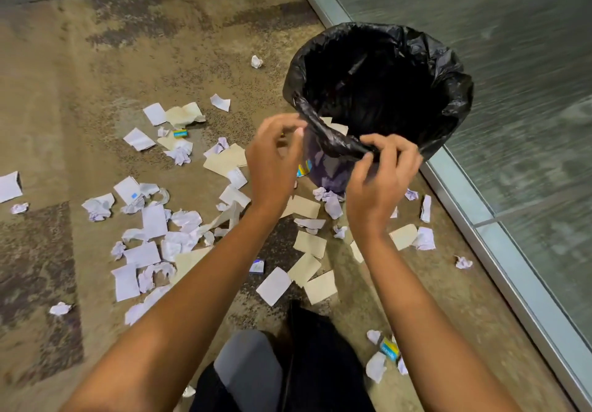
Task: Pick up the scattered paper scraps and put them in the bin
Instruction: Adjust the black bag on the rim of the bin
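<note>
A bin (326, 168) lined with a black plastic bag (448, 69) stands on the carpet near a glass wall. My right hand (381, 174) pinches the rolled near rim of the bag. My left hand (275, 158) is at the rim's left end, fingers curled toward it; whether it grips the bag I cannot tell. Several paper scraps (153, 219), white, lilac and beige, flat or crumpled, lie scattered on the floor left of the bin and in front of it. The bin's inside is too dark to see.
A glass wall with a metal base rail (499, 226) runs along the right. Small blue-and-yellow boxes (390, 349) lie among the scraps. My knees (250, 367) are at the bottom of the view. A crumpled ball (256, 61) lies beyond the bin.
</note>
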